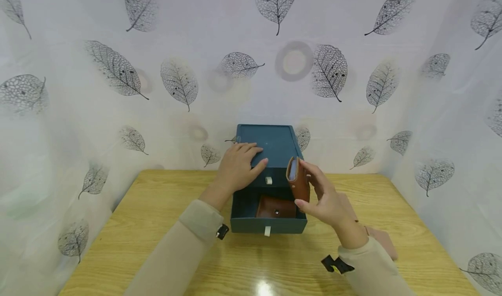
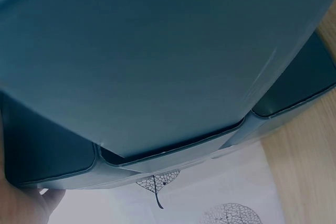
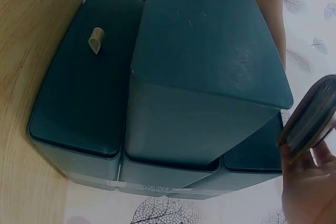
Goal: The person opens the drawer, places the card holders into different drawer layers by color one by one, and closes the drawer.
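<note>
A dark blue drawer cabinet (image 1: 270, 144) stands near the table's back edge, its middle drawer (image 1: 251, 226) pulled out. My left hand (image 1: 239, 167) rests on the cabinet top with fingers extended and thumb spread. In my right hand (image 1: 327, 200) is a thick brown leather card holder (image 1: 302, 186), pinched upright between thumb and fingers above the drawer's right side. Its pale inner leaves show at the upper end. Inside the drawer lies a brown leather wallet (image 1: 268, 205) with a metal snap. The right wrist view shows the card holder (image 3: 313, 116) beside the pulled-out drawer (image 3: 210, 40).
A pinkish flat item (image 1: 383, 240) lies on the wooden table (image 1: 157, 235) at the right, partly hidden by my right forearm. Closed drawers with light pull tabs (image 1: 268, 180) flank the pulled-out one. A leaf-patterned curtain (image 1: 211, 104) hangs close behind the cabinet.
</note>
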`<state>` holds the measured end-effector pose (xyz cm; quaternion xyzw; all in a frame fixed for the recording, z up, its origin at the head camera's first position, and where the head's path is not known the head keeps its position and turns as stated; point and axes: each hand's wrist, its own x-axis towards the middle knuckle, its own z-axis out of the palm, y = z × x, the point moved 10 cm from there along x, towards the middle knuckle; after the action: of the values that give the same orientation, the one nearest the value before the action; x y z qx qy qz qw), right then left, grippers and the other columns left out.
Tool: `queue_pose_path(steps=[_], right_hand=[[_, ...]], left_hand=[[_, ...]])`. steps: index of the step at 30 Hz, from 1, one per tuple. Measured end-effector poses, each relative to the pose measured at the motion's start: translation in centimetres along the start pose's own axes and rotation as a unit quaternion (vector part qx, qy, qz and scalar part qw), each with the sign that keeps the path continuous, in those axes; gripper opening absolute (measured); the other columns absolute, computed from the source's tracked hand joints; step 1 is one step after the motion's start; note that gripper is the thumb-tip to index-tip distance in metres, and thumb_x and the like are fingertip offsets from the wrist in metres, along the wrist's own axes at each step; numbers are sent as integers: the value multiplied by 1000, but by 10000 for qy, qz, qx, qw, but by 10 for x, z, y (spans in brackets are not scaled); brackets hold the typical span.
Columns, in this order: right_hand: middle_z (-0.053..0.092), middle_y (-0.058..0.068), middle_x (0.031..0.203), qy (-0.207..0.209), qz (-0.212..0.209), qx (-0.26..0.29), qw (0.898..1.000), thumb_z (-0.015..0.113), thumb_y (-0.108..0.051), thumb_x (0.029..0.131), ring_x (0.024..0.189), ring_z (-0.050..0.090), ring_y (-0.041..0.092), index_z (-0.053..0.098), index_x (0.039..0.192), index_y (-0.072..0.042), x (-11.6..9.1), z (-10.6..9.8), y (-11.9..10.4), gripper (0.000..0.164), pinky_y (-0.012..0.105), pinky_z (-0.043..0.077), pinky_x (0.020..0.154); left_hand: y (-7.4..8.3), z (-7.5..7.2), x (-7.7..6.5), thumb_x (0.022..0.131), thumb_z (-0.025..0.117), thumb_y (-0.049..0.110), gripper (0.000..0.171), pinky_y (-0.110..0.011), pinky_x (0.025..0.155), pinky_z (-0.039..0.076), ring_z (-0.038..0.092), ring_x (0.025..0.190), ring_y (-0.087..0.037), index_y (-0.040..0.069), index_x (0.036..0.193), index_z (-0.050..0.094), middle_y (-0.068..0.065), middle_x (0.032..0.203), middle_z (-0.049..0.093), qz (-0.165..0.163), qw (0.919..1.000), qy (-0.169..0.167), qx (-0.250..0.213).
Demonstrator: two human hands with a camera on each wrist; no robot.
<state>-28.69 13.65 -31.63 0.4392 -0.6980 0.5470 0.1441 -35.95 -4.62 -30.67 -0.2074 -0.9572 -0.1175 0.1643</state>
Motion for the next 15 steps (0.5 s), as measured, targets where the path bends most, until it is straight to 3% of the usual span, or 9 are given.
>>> queue_pose_path(steps=[7, 10, 15], right_hand=[[40, 7, 152, -1094, 392, -323, 9927, 76, -3, 84, 128, 48, 17, 33, 156, -8, 1, 21, 4, 84, 30, 44, 105], [42, 5, 150, -1552, 603, -361, 9854, 75, -5, 84, 120, 51, 17, 35, 156, -14, 0, 29, 9, 83, 33, 52, 96], [45, 7, 146, -2059, 687, -195, 9760, 75, -11, 85, 114, 53, 21, 37, 155, -14, -1, 38, 12, 80, 36, 58, 83]], left_hand=[[0, -2, 0, 102, 44, 56, 57, -47, 120, 27, 40, 140, -28, 19, 144, 56, -4, 152, 48, -33, 10000, 32, -38], [0, -2, 0, 103, 43, 56, 57, -47, 119, 27, 41, 140, -28, 18, 144, 56, -5, 152, 48, -31, 10000, 16, -2], [1, -1, 0, 103, 42, 55, 57, -47, 119, 27, 41, 140, -28, 18, 144, 56, -5, 152, 48, -24, 10000, 8, 22]])
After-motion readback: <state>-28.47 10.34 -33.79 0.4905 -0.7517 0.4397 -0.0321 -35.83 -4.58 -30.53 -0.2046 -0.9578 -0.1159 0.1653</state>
